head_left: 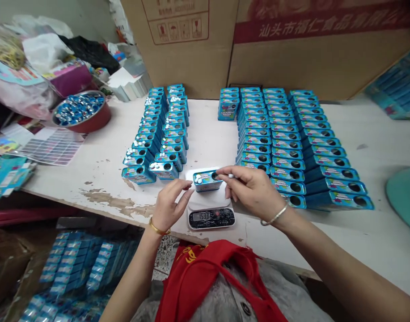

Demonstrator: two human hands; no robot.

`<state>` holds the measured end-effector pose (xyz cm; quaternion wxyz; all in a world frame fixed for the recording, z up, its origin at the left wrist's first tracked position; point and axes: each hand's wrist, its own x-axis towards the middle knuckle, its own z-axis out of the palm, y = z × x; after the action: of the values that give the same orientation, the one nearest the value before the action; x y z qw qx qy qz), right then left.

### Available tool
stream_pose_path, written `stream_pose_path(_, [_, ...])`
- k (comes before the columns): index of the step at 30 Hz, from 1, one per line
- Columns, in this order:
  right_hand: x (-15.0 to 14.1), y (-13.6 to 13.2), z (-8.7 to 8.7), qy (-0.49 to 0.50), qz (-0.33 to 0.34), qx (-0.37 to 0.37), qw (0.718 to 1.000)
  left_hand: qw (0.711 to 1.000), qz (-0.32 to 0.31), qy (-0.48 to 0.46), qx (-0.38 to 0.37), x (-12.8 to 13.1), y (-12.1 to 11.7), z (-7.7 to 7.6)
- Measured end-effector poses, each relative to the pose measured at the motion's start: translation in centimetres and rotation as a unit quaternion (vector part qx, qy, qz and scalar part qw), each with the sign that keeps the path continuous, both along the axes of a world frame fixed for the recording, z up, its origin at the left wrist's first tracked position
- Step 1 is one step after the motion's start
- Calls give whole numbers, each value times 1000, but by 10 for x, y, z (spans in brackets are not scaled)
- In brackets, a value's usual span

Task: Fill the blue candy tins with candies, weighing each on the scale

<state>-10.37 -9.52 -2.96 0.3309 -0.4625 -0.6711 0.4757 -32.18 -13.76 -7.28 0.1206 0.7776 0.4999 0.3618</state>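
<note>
A small blue tin point(206, 187) stands on the white kitchen scale point(205, 204), with a few white candies point(198, 179) lying on its top beside the round hole. My right hand point(253, 190) is at the tin's right end, fingertips over the hole, with a white candy point(230, 176) pinched between thumb and fingers. To the left of the tin, my left hand point(171, 203) hovers with thumb and fingers apart and nothing between them. Digits show on the scale's dark display point(202, 216).
Blue tins with candies on top point(141, 173) form two rows at left. More open-holed tins point(287, 162) stand in rows at right. A red bowl point(102, 117) holds blue-wrapped sweets. Large cartons point(275, 67) wall off the back; a teal round object point(404, 197) sits far right.
</note>
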Motion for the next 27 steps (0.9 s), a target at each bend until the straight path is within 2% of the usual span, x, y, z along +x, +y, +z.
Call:
stream_pose_path(4, [-8, 13, -5, -70, 14, 89, 993, 1000, 8, 1, -9, -6, -3, -4])
stream_pose_path(11, [-4, 15, -10, -138, 10, 227, 964, 999, 33, -2, -24, -16, -5, -10])
stream_pose_path(15, [-1, 14, -12, -192, 39, 271, 942, 999, 35, -8, -21, -16, -2, -10])
stream_pose_path(18, [3, 9, -5, -184, 30, 288, 939, 999, 37, -8, -16, -16, -1, -9])
stream_pose_path(20, [9, 1, 2, -155, 5, 260, 953, 999, 44, -9, -16, -16, -2, -9])
stream_pose_path(23, [21, -17, 8, -105, -19, 118, 987, 998, 58, -12, -25, -17, -4, -8])
stream_pose_path(25, [31, -32, 1, -80, -15, 1, 997, 997, 62, -13, -33, -17, -5, -7])
stream_pose_path(27, [42, -47, -17, -65, -7, -92, 994, 997, 64, -10, -36, -17, -6, -6])
